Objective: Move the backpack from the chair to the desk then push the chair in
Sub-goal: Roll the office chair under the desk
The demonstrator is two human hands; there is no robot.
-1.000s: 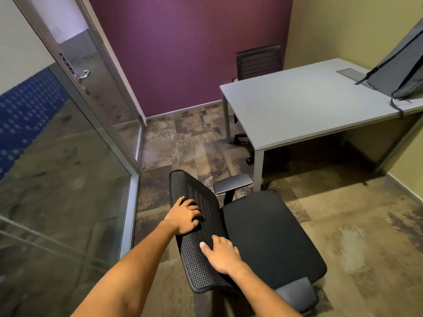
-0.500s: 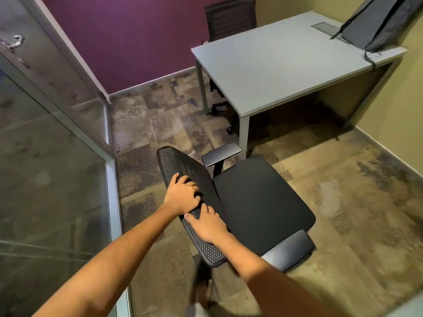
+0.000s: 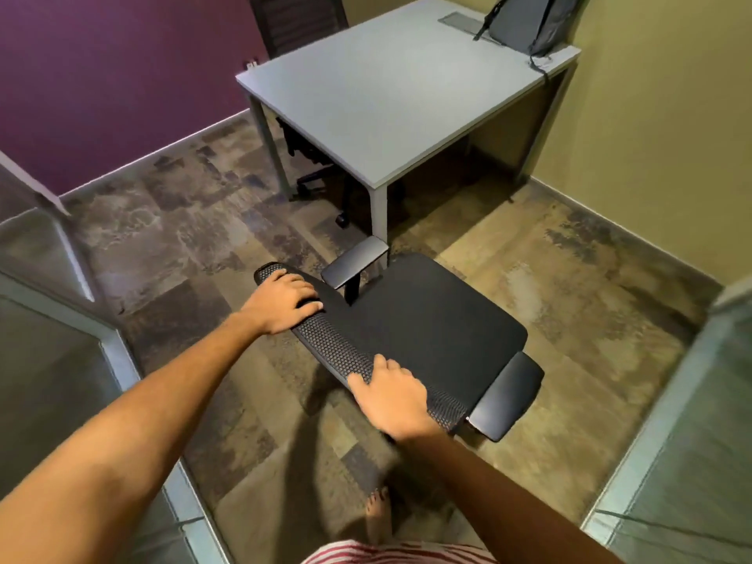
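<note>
Both hands, left and right, grip the office chair's mesh backrest; grey backpack on the table.

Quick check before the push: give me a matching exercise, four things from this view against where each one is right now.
Things:
1. grey fabric backpack
2. left hand
3. right hand
4. second dark mesh chair

Places:
A. far end of the black mesh backrest
B. far corner of the grey desk
C. behind the desk, by the purple wall
D. near end of the backrest

Pairs: 1-B, 2-A, 3-D, 4-C
</note>
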